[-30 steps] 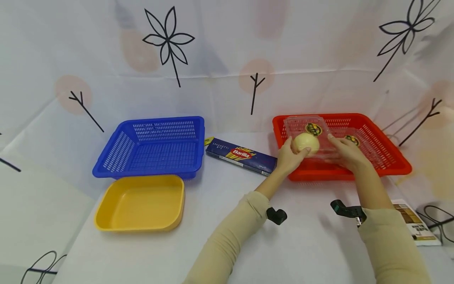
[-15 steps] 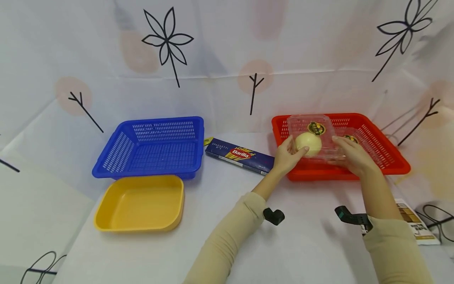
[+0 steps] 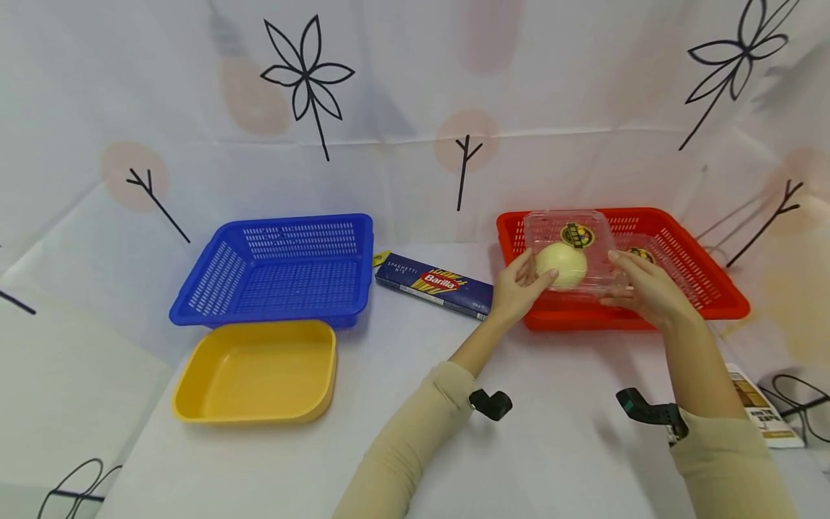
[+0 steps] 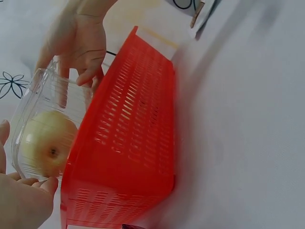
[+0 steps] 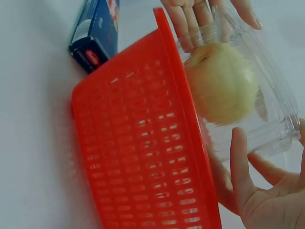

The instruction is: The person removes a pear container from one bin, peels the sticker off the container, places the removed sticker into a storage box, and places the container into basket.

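A clear plastic clamshell box (image 3: 547, 225) with a yellow-and-black label is held above the front left part of the red basket (image 3: 720, 306). Through its wall shows a pale yellow-green round fruit (image 4: 45, 143) with a small dark spot; its kind is unclear. The left hand (image 3: 515, 292) grips the box's left side near the fruit, thumb in front. On the opposite side, the right hand (image 3: 655, 292) holds the box by its edge, fingers partly beneath it. Another clear clamshell box (image 3: 655, 270) lies in the basket, partly hidden by the right hand.
A blue spaghetti box (image 3: 434, 284) lies left of the red basket. Farther left are a blue basket (image 3: 298, 281) and, before it, a yellow tray (image 3: 259, 375). A printed sheet or packet (image 3: 768, 414) lies behind the right arm.
The clamshell box has shifted slightly to the right and sits straighter. The right hand has moved a little right and toward the person; the left forearm has drawn slightly left.
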